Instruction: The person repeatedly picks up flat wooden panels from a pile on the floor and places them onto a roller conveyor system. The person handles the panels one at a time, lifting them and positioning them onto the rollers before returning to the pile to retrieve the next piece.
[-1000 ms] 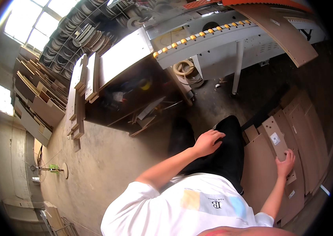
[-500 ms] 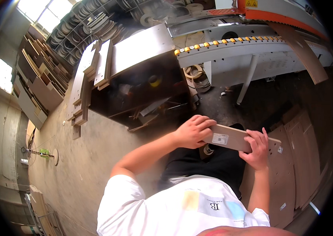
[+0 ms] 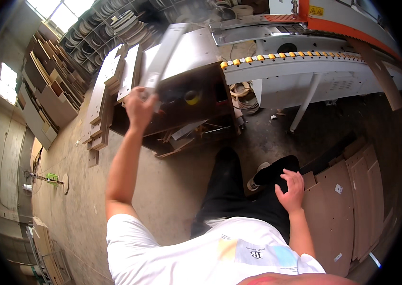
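Note:
My left hand [image 3: 140, 105] reaches far out and is closed round the near end of a narrow board [image 3: 166, 54] with a white label. The board is tilted and slightly blurred, and it hangs over the brown work table [image 3: 196, 47]. Just left of it lies a pile of narrow boards [image 3: 127, 76] with drilled holes along the table's edge. My right hand [image 3: 292, 187] is empty, its fingers apart, above my knee and beside the stacked brown panels [image 3: 327, 209] on the right.
A roller conveyor [image 3: 296, 61] with yellow wheels runs off to the right, with a brown panel [image 3: 379, 76] lying across it. Leaning boards [image 3: 51, 90] line the left wall. Edging rolls [image 3: 96, 35] fill a rack behind. A green-and-black fan [image 3: 52, 179] stands on the left.
My left hand has carried the narrow board forward and left, from in front of my body to over the table. My right hand has let go of it and dropped back slightly.

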Demonstrator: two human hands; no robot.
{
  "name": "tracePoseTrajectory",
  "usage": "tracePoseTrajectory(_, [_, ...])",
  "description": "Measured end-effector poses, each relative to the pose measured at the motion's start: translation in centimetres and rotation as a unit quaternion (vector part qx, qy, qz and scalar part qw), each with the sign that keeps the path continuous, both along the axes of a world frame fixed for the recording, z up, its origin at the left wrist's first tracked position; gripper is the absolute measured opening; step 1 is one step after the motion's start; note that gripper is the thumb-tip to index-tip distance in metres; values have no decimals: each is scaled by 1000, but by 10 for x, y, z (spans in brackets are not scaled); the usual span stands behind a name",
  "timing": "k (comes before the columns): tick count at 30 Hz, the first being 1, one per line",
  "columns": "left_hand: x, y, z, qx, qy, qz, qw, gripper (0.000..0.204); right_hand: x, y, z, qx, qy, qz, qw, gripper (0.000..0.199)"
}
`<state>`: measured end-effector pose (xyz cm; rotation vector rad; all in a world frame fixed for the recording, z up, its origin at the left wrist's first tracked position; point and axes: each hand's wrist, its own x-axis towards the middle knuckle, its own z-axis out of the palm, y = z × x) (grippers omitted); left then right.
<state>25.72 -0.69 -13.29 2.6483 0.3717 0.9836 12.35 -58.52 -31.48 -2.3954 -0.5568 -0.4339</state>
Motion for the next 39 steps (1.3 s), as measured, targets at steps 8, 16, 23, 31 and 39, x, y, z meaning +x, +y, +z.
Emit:
tracePoseTrajectory(8, [57,119,18,23,93,233,968,58,-27,-5,-30,-4,63,3,998,36])
tracePoseTrajectory(16, [44,109,20,75,160,224,958,50,-19,-4,-32,17,80,-18,996,31])
tracePoseTrajectory(23, [70,123,17,131,152,226,953,53,-10,-6,-35,20,69,-7,997,29])
tracePoseTrajectory(31, [24,8,-30,245,-58,28,967,46,-15,-19,-48,59,82,-50,994,23])
tracePoseTrajectory(39, [-51,-244,-211,-107,256,-302,912,35,-18,-23,-54,92,74,-59,991,19])
